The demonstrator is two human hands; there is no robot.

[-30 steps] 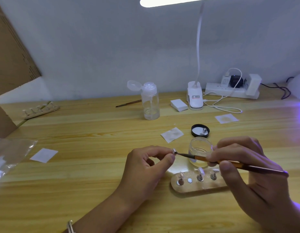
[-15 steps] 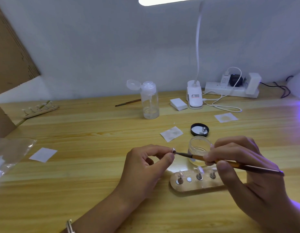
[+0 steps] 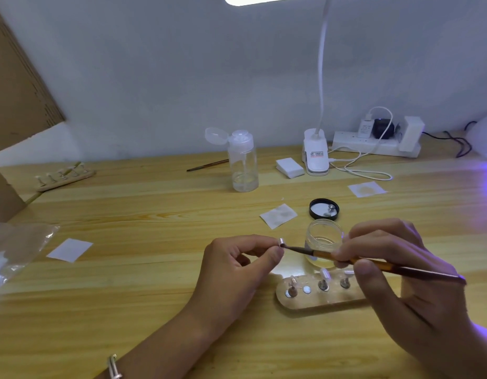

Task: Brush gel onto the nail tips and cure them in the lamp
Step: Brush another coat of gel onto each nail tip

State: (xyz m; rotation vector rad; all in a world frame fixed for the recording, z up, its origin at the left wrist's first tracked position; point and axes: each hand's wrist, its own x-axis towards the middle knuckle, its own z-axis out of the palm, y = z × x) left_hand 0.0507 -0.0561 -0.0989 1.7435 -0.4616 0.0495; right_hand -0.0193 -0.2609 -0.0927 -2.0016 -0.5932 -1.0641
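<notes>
Nearby: gel jar (image 3: pixel 323 236) behind brush (image 3: pixel 302 250); right hand (image 3: pixel 401 283) covers end of holder (image 3: pixel 308 303).

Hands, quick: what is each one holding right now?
Left hand: pinches a nail tip.
Right hand: grips the brush, bristles at that tip.

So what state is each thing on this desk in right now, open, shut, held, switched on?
Left hand, pinching a nail tip.
Right hand, gripping the brush, bristles touching the nail tip.
Gel jar, open, lid off.
Black lid, lying upturned behind the gel jar.
Pump bottle, flip cap open.
Desk lamp, lit.
Holder, one spot bare among three stands.
</notes>
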